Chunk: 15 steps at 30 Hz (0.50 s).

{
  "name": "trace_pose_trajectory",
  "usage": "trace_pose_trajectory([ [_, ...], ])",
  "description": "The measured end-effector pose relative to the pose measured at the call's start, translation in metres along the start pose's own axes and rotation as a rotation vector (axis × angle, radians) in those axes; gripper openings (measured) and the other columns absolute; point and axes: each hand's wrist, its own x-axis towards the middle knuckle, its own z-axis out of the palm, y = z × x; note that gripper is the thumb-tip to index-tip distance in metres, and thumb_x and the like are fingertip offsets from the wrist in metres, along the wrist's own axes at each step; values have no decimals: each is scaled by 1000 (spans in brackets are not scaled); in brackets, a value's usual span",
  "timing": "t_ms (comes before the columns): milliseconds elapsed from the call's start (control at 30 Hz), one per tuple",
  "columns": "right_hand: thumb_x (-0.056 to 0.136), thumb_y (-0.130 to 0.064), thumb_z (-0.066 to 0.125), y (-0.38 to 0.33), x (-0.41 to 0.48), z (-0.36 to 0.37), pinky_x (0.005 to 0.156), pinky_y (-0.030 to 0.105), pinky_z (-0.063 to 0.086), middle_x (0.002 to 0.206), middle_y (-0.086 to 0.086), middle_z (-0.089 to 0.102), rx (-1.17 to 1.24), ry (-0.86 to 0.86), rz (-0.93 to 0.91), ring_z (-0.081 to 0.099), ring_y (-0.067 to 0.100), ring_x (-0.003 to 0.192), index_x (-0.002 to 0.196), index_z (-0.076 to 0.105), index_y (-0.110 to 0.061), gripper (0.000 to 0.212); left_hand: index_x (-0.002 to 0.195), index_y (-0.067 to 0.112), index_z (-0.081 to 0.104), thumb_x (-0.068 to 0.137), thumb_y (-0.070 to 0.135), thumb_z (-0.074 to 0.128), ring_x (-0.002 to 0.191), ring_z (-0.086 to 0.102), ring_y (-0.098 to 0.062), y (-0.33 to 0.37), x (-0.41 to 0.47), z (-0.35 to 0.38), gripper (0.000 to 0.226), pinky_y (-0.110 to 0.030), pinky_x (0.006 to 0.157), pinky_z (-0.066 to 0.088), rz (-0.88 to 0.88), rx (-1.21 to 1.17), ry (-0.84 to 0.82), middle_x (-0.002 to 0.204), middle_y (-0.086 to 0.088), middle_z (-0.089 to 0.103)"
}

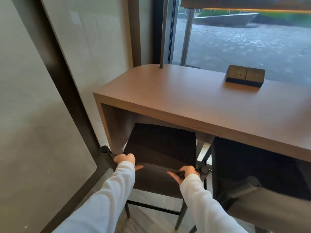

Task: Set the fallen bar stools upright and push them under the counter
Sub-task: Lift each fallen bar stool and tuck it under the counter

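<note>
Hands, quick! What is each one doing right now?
Left hand: closed, gripping the top of the bar stool's backrest, near its left end.
Right hand: closed, gripping the same backrest near its right end.

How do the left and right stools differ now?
Left hand and right hand grip the left stool by its backrest; the right stool is untouched. The left stool stands at the counter end; the right stool is further along. Both upright, dark, partly under the counter.

Smooth, matt wood grain on the counter (185, 101); dark matt seat on the bar stool (159, 148), possibly cloth under that shadow; brushed metal for the post (162, 39); soft white cloth on the sleeves (109, 199); glossy window glass (235, 44).
</note>
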Motion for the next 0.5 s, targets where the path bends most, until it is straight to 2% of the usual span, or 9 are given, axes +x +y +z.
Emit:
trace_pose_trajectory([
  [133,77,16,44,8,-8,5,60,48,53,93,17,52,76,7,-81,51,44,77,97,51,-1,27,133,-15,32,91,-6,42,100,63,-38,1,5,-1,44,-41,70,59,16,-46,-10,126,-30,51],
  [267,77,15,47,11,-7,11,51,44,52,104,21,54,101,38,-131,53,41,74,105,53,2,31,135,-12,29,88,-10,45,105,60,-41,10,11,-2,50,-45,75,58,3,-69,-87,128,-30,49],
  [367,79,14,47,9,-2,15,67,50,55,109,23,56,158,38,-145,55,45,84,105,54,2,30,142,3,21,86,-12,49,120,47,-45,20,17,4,64,-51,86,53,-83,-153,-106,135,-22,41],
  [433,80,15,44,7,0,16,76,54,54,111,21,54,197,21,-149,53,46,89,106,53,1,31,143,6,20,87,-13,47,120,46,-45,25,20,8,65,-48,78,52,-75,-157,-124,136,-21,40],
  [500,82,14,44,4,3,19,76,55,54,107,19,54,206,9,-159,54,45,86,110,52,-1,33,143,6,20,87,-13,47,119,46,-45,30,26,12,65,-48,79,52,-58,-133,-135,136,-21,41],
])
